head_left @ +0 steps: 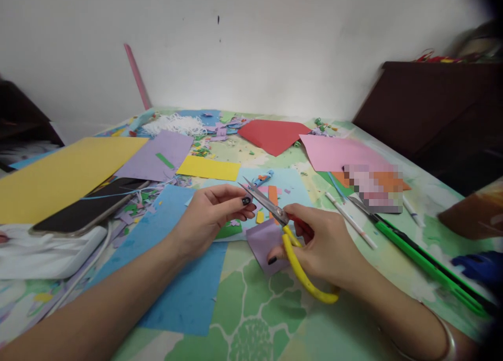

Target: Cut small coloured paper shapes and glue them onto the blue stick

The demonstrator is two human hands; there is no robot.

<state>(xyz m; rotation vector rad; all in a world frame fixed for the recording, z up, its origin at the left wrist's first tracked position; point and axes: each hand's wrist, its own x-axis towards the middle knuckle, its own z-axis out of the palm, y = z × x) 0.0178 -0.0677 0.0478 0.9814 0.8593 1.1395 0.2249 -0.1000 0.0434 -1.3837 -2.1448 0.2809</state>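
Note:
Yellow-handled scissors (304, 277) are in my right hand (328, 240), with the blades slightly apart and angled up to the left. Their tips are beside the fingertips of my left hand (212, 214). That hand pinches thumb against fingers; whatever lies between them is too small or hidden to make out. Below the scissors, a folded piece of purple paper (261, 240) is partly covered by my right hand. Behind the hands lies a light blue sheet (293, 185) bearing an orange strip (272, 198) and a small yellow piece (260, 217).
A blue sheet (188, 298) lies under my left forearm. To the left are a phone (86, 206), a white device (74, 251) and a large yellow sheet (70, 167). At the right is a green cutter (424, 256). Red paper (271, 134) and paper scraps lie farther back.

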